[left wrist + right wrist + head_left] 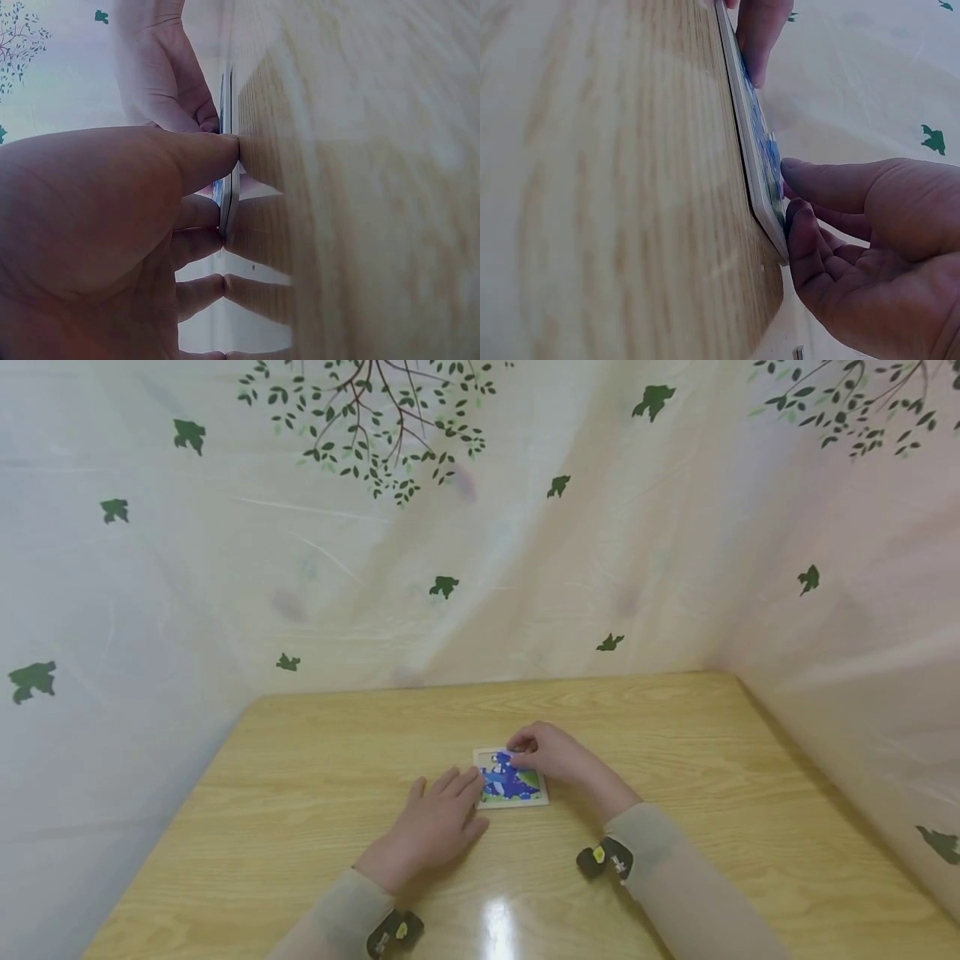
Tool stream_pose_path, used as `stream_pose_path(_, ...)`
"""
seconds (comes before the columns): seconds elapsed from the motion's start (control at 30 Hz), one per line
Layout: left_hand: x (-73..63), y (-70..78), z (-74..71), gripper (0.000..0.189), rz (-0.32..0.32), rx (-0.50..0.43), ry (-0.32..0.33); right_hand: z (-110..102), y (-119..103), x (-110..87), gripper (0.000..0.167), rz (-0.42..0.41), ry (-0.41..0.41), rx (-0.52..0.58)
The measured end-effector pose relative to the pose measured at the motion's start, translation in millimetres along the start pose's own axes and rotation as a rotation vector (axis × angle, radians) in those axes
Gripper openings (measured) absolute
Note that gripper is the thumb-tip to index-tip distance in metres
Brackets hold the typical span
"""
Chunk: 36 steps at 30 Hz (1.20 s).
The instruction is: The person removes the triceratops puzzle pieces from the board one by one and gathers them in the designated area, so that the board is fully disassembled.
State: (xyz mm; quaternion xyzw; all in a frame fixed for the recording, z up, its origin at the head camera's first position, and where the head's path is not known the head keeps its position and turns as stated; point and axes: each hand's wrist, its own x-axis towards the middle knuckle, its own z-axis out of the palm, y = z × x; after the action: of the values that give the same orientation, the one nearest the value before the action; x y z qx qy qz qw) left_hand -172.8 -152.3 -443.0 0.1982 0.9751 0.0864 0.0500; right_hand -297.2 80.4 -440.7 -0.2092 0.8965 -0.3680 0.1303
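A small jigsaw puzzle (513, 787) with a blue dinosaur picture lies flat on the table in a pale frame (517, 804). My left hand (438, 822) rests at its left side, fingers spread and fairly straight, with fingertips on the frame's edge; the left wrist view has the thumb at the near edge. Over the puzzle's far right corner, my right hand (551, 752) pinches a blue puzzle piece (774, 150) between thumb and bent fingers, tilted up a little from the picture. The fingers hide most of that piece.
The wood-grain table (337, 735) extends around both hands. Behind it and along both sides hangs a pale curtain (525, 568) printed with leaves and green birds. Each sleeve bears a dark wrist camera, one on the left (395, 933) and one on the right (603, 857).
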Motion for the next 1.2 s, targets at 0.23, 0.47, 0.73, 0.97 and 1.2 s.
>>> stream_pose_path(0.23,0.4,0.4,-0.9,0.066,-0.004,-0.012,-0.007,0.3,-1.2,1.6,0.021,0.009,-0.012,0.009)
stream_pose_path(0.47,0.9,0.8,-2.2,0.066,-0.005,-0.016,-0.005,0.2,-1.8,1.5,0.012,0.007,-0.022,0.041)
stream_pose_path(0.73,1.3,0.9,-2.0,0.067,-0.008,-0.006,-0.012,0.6,-1.2,1.3,0.004,-0.007,-0.012,0.064)
stream_pose_path(0.97,0.8,1.3,-2.4,0.066,-0.004,-0.007,-0.006,0.9,-3.0,0.6,0.005,-0.005,-0.007,0.051)
stream_pose_path(1.2,1.7,1.6,-1.5,0.066,-0.015,-0.017,-0.011,0.3,-6.4,-1.8,0.005,0.000,-0.010,0.053)
